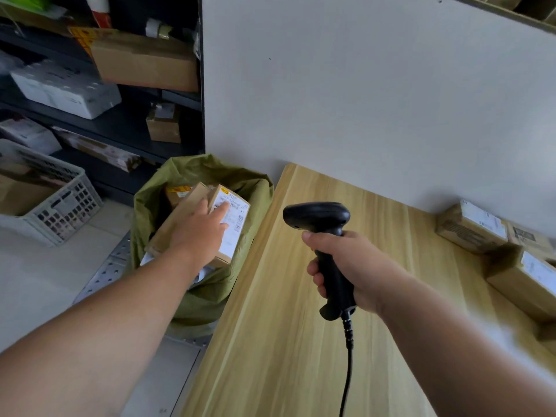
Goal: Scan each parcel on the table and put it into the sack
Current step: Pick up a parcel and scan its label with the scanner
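Seating the parcel (233, 239) in the sack (207, 296) reads as the step in hand; head view, the only one, itemised. Left hand (200, 233): stretched out over the sack's mouth, fingers (221, 213) straight and close together, lying flat on the parcel's top face and partly over its white label; no curl round an edge shows, so you are pressing, not gripping. Parcel: tilted, far end raised, resting on other contents of the sack; a second box (177, 192) with a yellow sticker sits just behind it. Sack: green, mouth open, standing on the floor just beside the left edge of the table (301, 341). To do this well, push the parcel down until it lies below the rim, and lift your hand only once it cannot slide back out; a box left tilted probably wastes room for the rest. Right hand (346, 266): fingers wrapped round the grip of the scanner (317, 216), held upright above the table, cable (349, 371) trailing toward you; keep it off the wood. Remaining parcels (472, 228): a cluster at the table's far right by the wall, labels up, well apart from the sack; next to scan.
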